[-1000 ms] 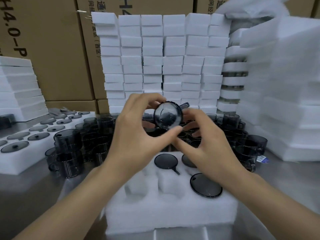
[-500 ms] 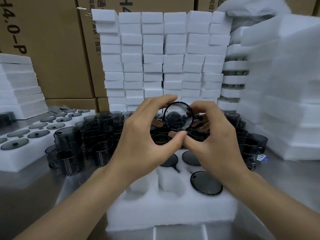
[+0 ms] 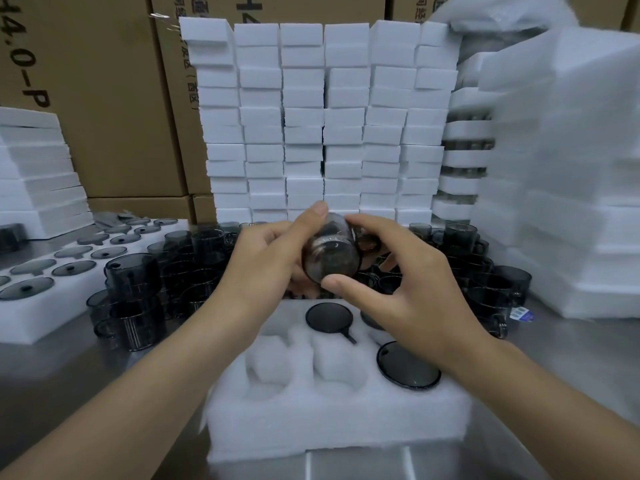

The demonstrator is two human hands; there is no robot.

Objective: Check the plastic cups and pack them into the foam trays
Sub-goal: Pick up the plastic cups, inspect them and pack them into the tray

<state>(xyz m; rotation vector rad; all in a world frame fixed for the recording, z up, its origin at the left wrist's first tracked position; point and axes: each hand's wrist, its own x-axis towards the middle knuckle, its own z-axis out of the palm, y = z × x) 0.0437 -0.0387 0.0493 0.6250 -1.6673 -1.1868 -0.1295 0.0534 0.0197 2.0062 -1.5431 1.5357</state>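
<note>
Smoky cup (image 3: 330, 256) held up above foam tray (image 3: 329, 427), one end turned to camera, probably for inspection. Left hand (image 3: 263, 268) and right hand (image 3: 412, 296) both curl round it, each grip closed on cup wall. Tray directly below, so packing is a short drop. Base or mouth facing camera? Unclear. Handle part-hidden by fingers, far tray pockets blocked by hands, loose cups (image 3: 194, 265) on counter (image 3: 571, 368) blur together.

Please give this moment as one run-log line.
phase: check | left hand and right hand grip cup, clear of foam tray | tray: partly filled | cup: unpacked
</note>
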